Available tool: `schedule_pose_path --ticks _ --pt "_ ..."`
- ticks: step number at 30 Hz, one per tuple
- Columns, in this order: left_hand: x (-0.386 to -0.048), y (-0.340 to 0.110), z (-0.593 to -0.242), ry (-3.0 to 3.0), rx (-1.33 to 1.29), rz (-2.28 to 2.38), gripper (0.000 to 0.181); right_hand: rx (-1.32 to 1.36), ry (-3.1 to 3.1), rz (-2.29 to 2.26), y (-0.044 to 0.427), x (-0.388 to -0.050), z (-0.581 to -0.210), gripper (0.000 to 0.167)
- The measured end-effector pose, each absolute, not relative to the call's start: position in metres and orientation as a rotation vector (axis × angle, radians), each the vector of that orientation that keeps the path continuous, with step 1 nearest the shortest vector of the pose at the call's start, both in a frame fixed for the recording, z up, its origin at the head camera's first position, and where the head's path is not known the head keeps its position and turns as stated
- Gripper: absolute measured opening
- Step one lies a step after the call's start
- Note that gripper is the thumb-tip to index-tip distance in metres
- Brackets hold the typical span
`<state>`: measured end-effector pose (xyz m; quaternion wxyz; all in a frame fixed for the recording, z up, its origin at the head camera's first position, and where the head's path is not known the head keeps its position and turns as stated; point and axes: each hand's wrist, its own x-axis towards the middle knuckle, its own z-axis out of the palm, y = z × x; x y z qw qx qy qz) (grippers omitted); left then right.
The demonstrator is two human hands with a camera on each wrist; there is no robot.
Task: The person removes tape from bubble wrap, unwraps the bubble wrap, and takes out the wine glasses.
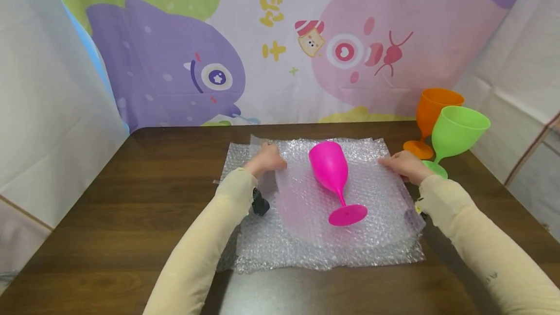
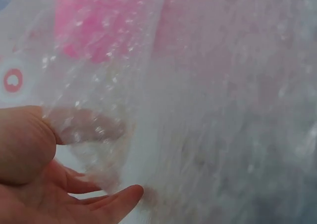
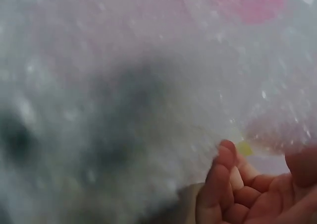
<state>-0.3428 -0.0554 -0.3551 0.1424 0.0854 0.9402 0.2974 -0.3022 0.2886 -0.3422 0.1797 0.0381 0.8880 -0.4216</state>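
A bright pink plastic goblet (image 1: 329, 165) lies tilted on a clear sheet of bubble wrap (image 1: 302, 208), its bowl toward the back wall and its round foot toward me. My left hand (image 1: 266, 158) pinches this sheet at its left side. On the right side, my right hand (image 1: 406, 165) grips the same sheet between thumb and fingers. Both wrist views look through the raised plastic, where the goblet (image 2: 94, 21) shows as a pink blur. In the left wrist view the thumb lies behind the wrap and the fingers on the near side.
More bubble wrap (image 1: 280, 256) lies flat beneath on the dark wooden table (image 1: 109, 218). An orange goblet (image 1: 430, 111) and a light green goblet (image 1: 457, 130) stand upright at the back right, close to my right hand. A cartoon-printed cloth (image 1: 280, 86) hangs behind the table.
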Motion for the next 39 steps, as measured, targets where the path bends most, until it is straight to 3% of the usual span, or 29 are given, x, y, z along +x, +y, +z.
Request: schedule_pose_path --ticks 4,8,11,20,25,34,39 --pt "-0.332 -0.058 -0.346 2.688 0.295 0.857 0.045 0.057 2.423 -1.212 0.292 -0.300 -0.339 0.029" --pt "-0.327 -0.062 -0.345 2.659 0.298 0.856 0.065 -0.038 2.369 -1.101 0.296 -0.297 -0.333 0.056" --pt "-0.325 -0.064 -0.344 2.647 0.332 0.793 0.070 -0.091 2.345 -1.020 0.301 -0.294 -0.329 0.065" --pt "-0.316 -0.070 -0.335 2.580 0.633 0.472 0.078 -0.091 2.256 -0.974 0.315 -0.288 -0.323 0.051" --pt "-0.312 -0.073 -0.342 2.576 0.613 0.475 0.077 -0.055 2.255 -0.977 0.318 -0.288 -0.330 0.047" --pt "-0.312 -0.072 -0.352 2.606 0.583 0.579 0.077 0.028 2.313 -0.955 0.316 -0.289 -0.341 0.056" --pt "-0.312 -0.072 -0.354 2.635 0.575 0.577 0.079 0.081 2.340 -0.991 0.312 -0.289 -0.344 0.050"
